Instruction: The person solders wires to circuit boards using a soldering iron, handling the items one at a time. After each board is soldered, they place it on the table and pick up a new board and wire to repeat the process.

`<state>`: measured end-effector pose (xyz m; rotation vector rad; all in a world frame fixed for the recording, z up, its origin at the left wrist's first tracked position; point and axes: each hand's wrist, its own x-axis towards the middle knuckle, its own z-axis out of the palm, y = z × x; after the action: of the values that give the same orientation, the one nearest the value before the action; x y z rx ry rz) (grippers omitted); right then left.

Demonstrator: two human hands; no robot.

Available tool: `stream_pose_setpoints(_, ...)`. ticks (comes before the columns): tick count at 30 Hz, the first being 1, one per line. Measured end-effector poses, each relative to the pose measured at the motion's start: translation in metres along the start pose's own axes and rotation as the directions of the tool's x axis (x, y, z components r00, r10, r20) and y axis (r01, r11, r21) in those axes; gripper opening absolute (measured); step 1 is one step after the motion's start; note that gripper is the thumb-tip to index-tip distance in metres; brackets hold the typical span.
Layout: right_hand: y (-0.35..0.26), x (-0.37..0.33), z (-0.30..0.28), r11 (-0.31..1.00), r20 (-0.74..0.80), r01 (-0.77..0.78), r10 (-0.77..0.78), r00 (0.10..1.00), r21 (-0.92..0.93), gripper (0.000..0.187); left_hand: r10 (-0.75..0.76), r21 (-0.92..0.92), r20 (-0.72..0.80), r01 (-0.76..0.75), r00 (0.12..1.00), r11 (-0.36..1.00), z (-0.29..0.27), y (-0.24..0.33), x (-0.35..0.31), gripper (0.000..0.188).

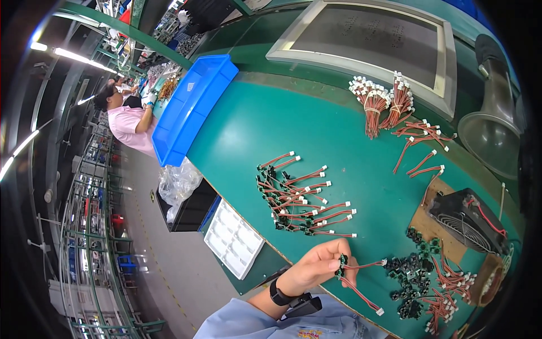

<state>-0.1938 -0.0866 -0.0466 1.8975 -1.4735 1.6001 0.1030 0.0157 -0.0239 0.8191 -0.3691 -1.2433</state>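
My left hand [317,264], with a dark band at its wrist, is closed in a pinch over the near edge of the green table. Between thumb and fingers it grips a small circuit board [341,266]. Two red-brown wire leads run from the board, and one white-tipped lead [364,298] hangs toward the table edge. Just beyond the hand lies a spread of wired boards [293,198], their white plugs pointing right. To the right is a heap of small dark boards [411,274] beside loose wire leads [451,282]. My right hand is not in view.
A blue tray [195,110] stands at the table's far left, near a person in pink [131,121]. Bundled leads [372,110] lie at the back right. A black fan [468,217] and a metal funnel-shaped duct [494,135] stand right. A white compartment tray [232,237] sits below the left edge.
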Motion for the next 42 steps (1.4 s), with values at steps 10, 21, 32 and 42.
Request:
stream_pose_setpoints(10,0.009,0.002,0.003,0.993,0.027,0.112,-0.111,0.993,-0.027,0.013,-0.051,-0.054,0.059,0.054,0.997,0.997,-0.003,-0.001,0.003,0.027)
stream_pose_setpoints(21,0.007,-0.002,-0.002,0.992,0.062,0.106,-0.101,0.993,-0.072,0.015,-0.059,-0.054,0.167,0.069,0.984,0.996,-0.004,0.004,0.0,0.025)
stream_pose_setpoints(32,0.017,-0.002,-0.027,0.98,0.236,-0.143,0.108,0.966,0.137,0.037,-0.08,0.009,0.274,0.08,0.958,0.997,0.009,-0.004,0.002,0.018)
stream_pose_setpoints(42,-0.016,-0.007,-0.073,0.748,0.446,-0.522,0.335,0.83,0.41,0.06,0.057,0.143,-0.036,-0.052,0.998,0.988,0.061,-0.034,-0.021,0.006)
